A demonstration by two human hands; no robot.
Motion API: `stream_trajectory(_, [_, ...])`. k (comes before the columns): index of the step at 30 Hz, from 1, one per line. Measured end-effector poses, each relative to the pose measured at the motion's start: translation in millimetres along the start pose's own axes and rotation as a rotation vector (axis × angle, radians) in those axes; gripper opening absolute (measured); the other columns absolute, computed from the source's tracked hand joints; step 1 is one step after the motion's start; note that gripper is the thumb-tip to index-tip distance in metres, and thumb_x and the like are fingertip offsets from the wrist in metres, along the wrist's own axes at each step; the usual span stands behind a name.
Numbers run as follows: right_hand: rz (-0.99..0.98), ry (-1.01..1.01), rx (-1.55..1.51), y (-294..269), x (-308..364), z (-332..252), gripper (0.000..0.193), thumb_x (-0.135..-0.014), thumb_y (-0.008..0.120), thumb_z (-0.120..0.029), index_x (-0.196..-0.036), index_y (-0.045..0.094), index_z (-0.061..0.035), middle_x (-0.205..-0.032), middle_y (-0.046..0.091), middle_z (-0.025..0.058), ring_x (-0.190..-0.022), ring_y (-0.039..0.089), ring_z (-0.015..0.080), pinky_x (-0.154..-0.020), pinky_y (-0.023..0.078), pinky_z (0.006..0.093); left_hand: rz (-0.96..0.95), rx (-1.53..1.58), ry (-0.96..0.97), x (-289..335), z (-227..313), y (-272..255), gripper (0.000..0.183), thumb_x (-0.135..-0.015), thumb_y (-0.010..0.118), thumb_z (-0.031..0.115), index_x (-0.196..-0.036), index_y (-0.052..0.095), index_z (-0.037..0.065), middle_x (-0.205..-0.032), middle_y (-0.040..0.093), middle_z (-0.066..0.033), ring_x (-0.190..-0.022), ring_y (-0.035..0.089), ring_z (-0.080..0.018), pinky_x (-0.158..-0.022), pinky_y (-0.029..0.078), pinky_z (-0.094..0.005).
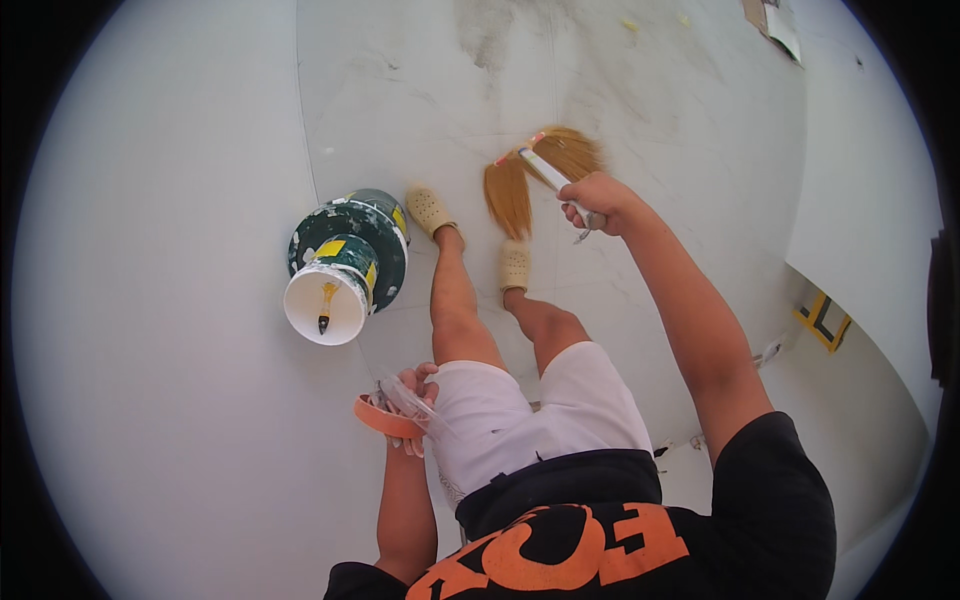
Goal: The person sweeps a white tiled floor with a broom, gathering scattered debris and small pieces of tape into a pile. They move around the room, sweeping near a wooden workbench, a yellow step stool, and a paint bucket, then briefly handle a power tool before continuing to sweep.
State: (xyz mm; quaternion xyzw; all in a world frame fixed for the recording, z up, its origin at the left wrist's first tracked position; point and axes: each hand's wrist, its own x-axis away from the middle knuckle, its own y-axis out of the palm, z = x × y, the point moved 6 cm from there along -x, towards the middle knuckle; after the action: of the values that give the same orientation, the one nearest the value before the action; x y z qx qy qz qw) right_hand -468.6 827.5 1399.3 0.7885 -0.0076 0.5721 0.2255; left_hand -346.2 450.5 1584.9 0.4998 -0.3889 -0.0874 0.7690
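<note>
Stretched forward, my right hand [598, 203] is wrapped round the white handle of a broom [572, 150]. The broom's tan bristles spread on the floor just ahead of my feet. Low at my left thigh, my left hand [412, 390] holds an orange roll of tape [388, 418] with crumpled clear plastic film [408, 400] hanging from it. The fingers of that hand are curled and partly hidden by the film and roll.
Paint-spattered dark green buckets [390, 240] stand left of my feet. On top, a white-rimmed pail [318, 312] holds a paintbrush [325, 308]. A white wall [170, 300] rises along the left. A yellow-and-black object [824, 322] is at the right; cardboard scraps [774, 28] lie far right.
</note>
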Motion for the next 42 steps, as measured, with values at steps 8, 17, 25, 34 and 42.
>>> stream_trajectory(8, [0.037, -0.35, -0.053, 106, -2, -210, 0.04, -0.092, 0.064, -0.015, -0.123, 0.055, 0.009, -0.08, 0.059, 0.0058, -0.06, 0.054, 0.0093, -0.048, 0.045, 0.0259, -0.172, 0.096, -0.104, -156, 185, 87, 0.047, -0.084, 0.08, 0.024, -0.106, 0.055, -0.009, -0.144, 0.036, -0.0283, -0.107, 0.058, -0.0357, -0.085, 0.064, -0.0387])
stream_trajectory(17, [0.641, -0.292, 0.34, 120, 95, -156, 0.053, -0.097, 0.061, -0.015, -0.146, 0.044, -0.0067, -0.084, 0.06, 0.0057, -0.057, 0.051, 0.0095, -0.052, 0.046, 0.0274, -0.262, 0.209, -0.303, -253, 381, 46, 0.056, -0.082, 0.082, 0.025, -0.114, 0.054, -0.011, -0.149, 0.033, -0.0288, -0.112, 0.057, -0.0374, -0.086, 0.062, -0.0409])
stream_trajectory(25, [1.034, 0.029, 0.035, 202, 85, 13, 0.062, -0.094, 0.058, -0.008, -0.152, 0.037, -0.0101, -0.079, 0.056, 0.0047, -0.049, 0.05, 0.0114, -0.042, 0.046, 0.031, 0.055, 0.102, -0.178, -302, 578, -42, 0.042, -0.093, 0.07, 0.033, -0.113, 0.056, -0.001, -0.146, 0.042, -0.0275, -0.106, 0.055, -0.0341, -0.085, 0.061, -0.0405])
stream_trajectory(34, [1.01, 0.313, -0.442, 270, -306, -7, 0.023, -0.083, 0.049, -0.001, -0.104, 0.055, 0.0069, -0.071, 0.057, 0.0111, -0.048, 0.054, 0.0204, -0.04, 0.042, 0.0354, 0.233, -0.19, -0.167, -324, 801, -120, 0.083, -0.082, 0.069, 0.062, -0.148, 0.045, 0.019, -0.147, 0.046, -0.0255, -0.126, 0.051, -0.0451, -0.093, 0.054, -0.0515])
stream_trajectory(42, [0.693, 0.087, -0.596, 676, -666, -408, 0.012, -0.078, 0.058, 0.0, -0.089, 0.057, 0.0055, -0.076, 0.058, 0.0165, -0.056, 0.059, 0.0259, -0.043, 0.044, 0.0436, 0.36, -0.482, -0.137, -366, 967, -170, 0.105, -0.073, 0.073, 0.072, -0.152, 0.033, 0.015, -0.146, 0.046, -0.0244, -0.122, 0.059, -0.0354, -0.101, 0.053, -0.0452])
